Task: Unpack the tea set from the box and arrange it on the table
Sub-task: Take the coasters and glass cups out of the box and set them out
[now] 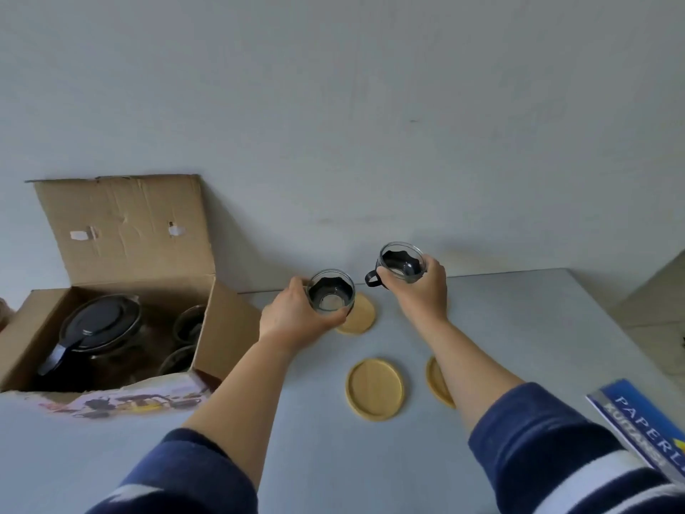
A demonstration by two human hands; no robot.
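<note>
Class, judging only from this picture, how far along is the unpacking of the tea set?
Done: three wooden coasters lie on the table. In hand: the left hand holds one glass cup over the far coaster; the right hand holds another cup. Left: the teapot and at least two cups remain in the box.

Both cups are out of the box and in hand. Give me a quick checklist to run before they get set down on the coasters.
1. Left hand grips left cup securely: ok.
2. Right hand grips right cup securely: ok.
3. Far coaster under the left cup free of objects: ok.
4. Near coaster free and fully visible: ok.
5. Right coaster clear: cannot tell, the forearm hides much of it.
6. Teapot and remaining cups still in the box: ok.
</note>
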